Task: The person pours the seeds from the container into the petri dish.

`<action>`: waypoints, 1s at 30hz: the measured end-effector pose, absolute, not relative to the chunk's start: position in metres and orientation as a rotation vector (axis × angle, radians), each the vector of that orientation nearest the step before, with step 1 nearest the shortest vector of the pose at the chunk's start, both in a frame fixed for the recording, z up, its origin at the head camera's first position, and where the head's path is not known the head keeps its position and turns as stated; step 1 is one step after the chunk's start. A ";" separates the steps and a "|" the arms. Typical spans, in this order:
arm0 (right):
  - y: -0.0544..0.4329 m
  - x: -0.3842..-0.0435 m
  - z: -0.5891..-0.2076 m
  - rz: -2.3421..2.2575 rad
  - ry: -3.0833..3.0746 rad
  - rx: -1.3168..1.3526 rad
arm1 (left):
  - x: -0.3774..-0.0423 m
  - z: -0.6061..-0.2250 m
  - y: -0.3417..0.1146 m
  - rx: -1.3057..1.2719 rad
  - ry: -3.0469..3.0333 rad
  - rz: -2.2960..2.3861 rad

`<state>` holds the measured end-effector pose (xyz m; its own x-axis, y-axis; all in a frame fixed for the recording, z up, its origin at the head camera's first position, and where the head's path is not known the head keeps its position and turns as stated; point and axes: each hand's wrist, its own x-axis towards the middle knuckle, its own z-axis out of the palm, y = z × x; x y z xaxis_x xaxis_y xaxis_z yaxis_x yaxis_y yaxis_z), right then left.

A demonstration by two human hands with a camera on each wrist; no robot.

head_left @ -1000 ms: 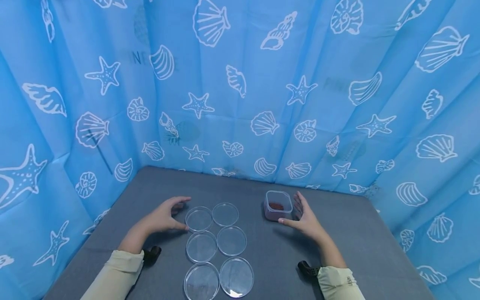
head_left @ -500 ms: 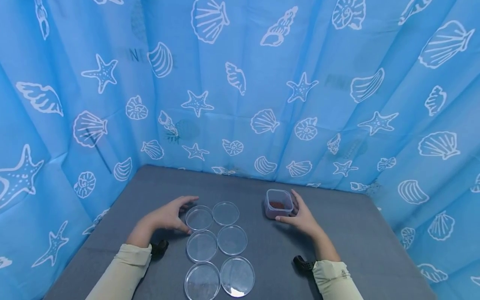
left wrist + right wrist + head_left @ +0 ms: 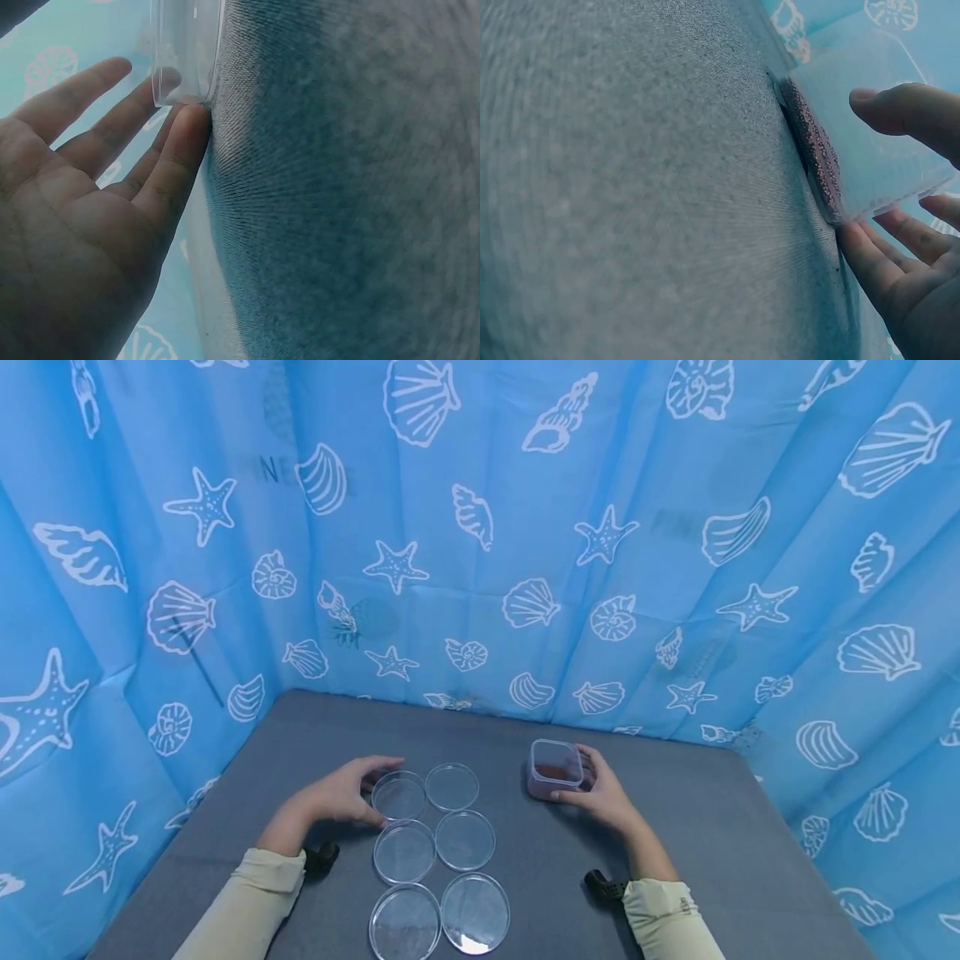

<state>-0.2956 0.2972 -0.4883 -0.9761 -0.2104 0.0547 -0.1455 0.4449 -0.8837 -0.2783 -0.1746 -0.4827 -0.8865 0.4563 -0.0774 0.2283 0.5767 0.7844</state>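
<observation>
tub [image 3: 553, 785] sits at ten o'clock from the right hand [image 3: 609, 795] gripping it; the left hand [image 3: 345, 793], loosely spread, has a dish [image 3: 405, 795] at three o'clock.

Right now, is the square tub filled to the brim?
No, the right wrist view shows the grains as only a low layer at the bottom of the clear square tub.

A table [image 3: 750, 860] covered in grey woven cloth [image 3: 551, 893] carried everything. Six clear round Petri dishes [image 3: 465, 841] lay flat on it, close together in two columns of three. Well apart to their right, about level with the rearmost pair, was a square translucent plastic tub [image 3: 543, 788]; whether its whole base touched the cloth was unclear.
</observation>
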 end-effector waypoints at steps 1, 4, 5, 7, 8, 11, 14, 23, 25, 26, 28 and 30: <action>0.297 -0.296 -0.489 -1.581 2.625 -0.324 | -0.278 -0.483 -0.175 0.556 2.546 1.200; 0.296 -0.297 -0.490 -1.545 2.658 -0.314 | -0.279 -0.485 -0.175 0.543 2.555 1.192; 0.296 -0.298 -0.491 -1.536 2.670 -0.301 | -0.279 -0.486 -0.175 0.547 2.555 1.192; 0.295 -0.298 -0.491 -1.531 2.676 -0.287 | -0.279 -0.486 -0.175 0.561 2.553 1.196; 0.295 -0.298 -0.491 -1.535 2.676 -0.282 | -0.280 -0.487 -0.175 0.573 2.554 1.195; 0.291 -0.297 -0.490 -1.556 2.661 -0.285 | -0.280 -0.489 -0.177 0.565 2.552 1.200; 0.284 -0.295 -0.486 -1.585 2.642 -0.304 | -0.280 -0.491 -0.179 0.555 2.553 1.198; 0.245 -0.289 -0.468 -1.581 2.729 -0.427 | -0.282 -0.492 -0.180 0.592 2.554 1.194; 0.234 -0.289 -0.465 -1.578 2.724 -0.462 | -0.283 -0.493 -0.181 0.589 2.556 1.195; 0.228 -0.289 -0.464 -1.579 2.717 -0.478 | -0.284 -0.493 -0.181 0.586 2.558 1.193; 0.218 -0.289 -0.462 -1.586 2.708 -0.502 | -0.285 -0.493 -0.181 0.585 2.555 1.193; 0.209 -0.289 -0.462 -1.594 2.695 -0.529 | -0.285 -0.493 -0.181 0.585 2.549 1.198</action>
<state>-0.2892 0.2087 -0.4621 -0.9440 -0.2653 0.1963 -0.2998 0.4407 -0.8461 -0.2846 -0.1808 -0.4929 -0.8837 0.4635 -0.0658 0.2450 0.5777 0.7786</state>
